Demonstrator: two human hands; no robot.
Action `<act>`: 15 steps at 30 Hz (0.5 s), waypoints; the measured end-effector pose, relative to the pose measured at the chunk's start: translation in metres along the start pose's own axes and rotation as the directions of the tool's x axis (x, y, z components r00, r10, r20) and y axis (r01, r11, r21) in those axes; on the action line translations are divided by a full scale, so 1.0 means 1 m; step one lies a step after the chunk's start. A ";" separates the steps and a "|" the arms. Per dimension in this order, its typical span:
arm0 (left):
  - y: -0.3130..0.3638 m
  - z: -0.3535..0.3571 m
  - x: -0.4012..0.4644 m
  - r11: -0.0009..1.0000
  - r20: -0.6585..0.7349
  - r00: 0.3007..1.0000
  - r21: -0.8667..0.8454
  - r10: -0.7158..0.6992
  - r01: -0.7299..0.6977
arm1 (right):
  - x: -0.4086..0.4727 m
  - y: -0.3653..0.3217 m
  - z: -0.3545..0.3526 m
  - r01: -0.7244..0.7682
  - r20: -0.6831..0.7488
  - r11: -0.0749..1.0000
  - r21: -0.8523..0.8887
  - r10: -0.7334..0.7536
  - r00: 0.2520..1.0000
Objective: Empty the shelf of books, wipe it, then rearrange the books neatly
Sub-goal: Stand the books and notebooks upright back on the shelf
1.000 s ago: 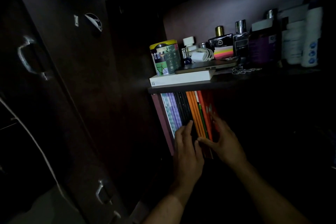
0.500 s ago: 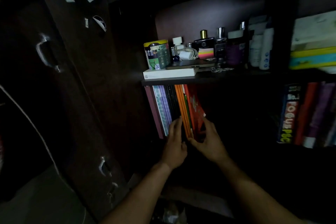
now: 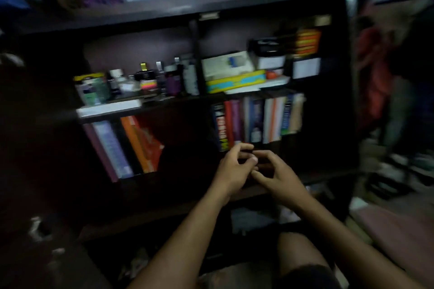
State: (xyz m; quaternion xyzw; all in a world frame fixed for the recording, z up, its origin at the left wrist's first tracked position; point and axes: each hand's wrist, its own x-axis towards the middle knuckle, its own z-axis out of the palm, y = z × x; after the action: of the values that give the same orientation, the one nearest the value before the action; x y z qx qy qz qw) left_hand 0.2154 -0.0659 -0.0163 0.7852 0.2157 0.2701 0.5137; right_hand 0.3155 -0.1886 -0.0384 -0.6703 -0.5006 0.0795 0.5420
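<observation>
While curled, seemingly empty hands (image 3: 256, 169) meet, leaning books (image 3: 126, 148) flank bottles (image 3: 164, 80) above.

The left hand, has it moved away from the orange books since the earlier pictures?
Yes. The left hand has moved right, off the orange books, and is now below the right compartment's books, beside the right hand.

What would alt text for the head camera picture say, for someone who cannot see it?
A person's left hand and right hand meet with curled fingers in front of a dark bookshelf; whether they hold anything is unclear. Leaning books fill its lower left compartment, upright books the lower right, with bottles and boxes above. The picture is dim and blurred.
</observation>
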 end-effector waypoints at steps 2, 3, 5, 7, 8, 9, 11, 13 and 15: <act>0.031 0.061 -0.010 0.998 0.215 0.975 -0.028 0.053 -0.048 | -0.048 -0.001 -0.061 -0.059 -0.097 0.995 -0.075 0.051 0.994; 0.041 0.087 -0.014 0.997 0.293 0.953 -0.027 0.078 -0.073 | -0.070 -0.003 -0.085 -0.096 -0.154 0.988 -0.121 0.077 0.985; 0.062 0.147 -0.028 0.992 0.429 0.894 -0.045 0.128 -0.121 | -0.121 -0.001 -0.136 -0.209 -0.266 0.957 -0.203 0.152 0.952; 0.074 0.197 -0.043 0.985 0.519 0.838 -0.050 0.167 -0.166 | -0.166 0.003 -0.176 -0.291 -0.368 0.913 -0.287 0.176 0.913; 0.079 0.214 -0.050 0.981 0.547 0.817 -0.040 0.180 -0.189 | -0.184 0.005 -0.189 -0.329 -0.393 0.890 -0.315 0.193 0.899; 0.081 0.230 -0.055 0.975 0.572 0.795 -0.041 0.201 -0.216 | -0.200 0.006 -0.202 -0.378 -0.415 0.865 -0.330 0.227 0.881; 0.089 0.261 -0.069 0.968 0.637 0.739 -0.047 0.219 -0.246 | -0.240 0.009 -0.229 -0.466 -0.476 0.801 -0.376 0.265 0.839; 0.093 0.281 -0.080 0.964 0.696 0.684 -0.047 0.220 -0.263 | -0.277 0.009 -0.247 -0.544 -0.520 0.733 -0.408 0.303 0.798; 0.095 0.299 -0.089 0.960 0.741 0.634 -0.054 0.222 -0.273 | -0.311 0.011 -0.256 -0.627 -0.548 0.661 -0.413 0.369 0.750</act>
State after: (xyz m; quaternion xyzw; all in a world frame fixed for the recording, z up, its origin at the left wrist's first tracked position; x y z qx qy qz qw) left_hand 0.3462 -0.3630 -0.0439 0.8646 -0.1123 -0.0107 0.4896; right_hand 0.3371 -0.5892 -0.0805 -0.9147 -0.1629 -0.0712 0.3630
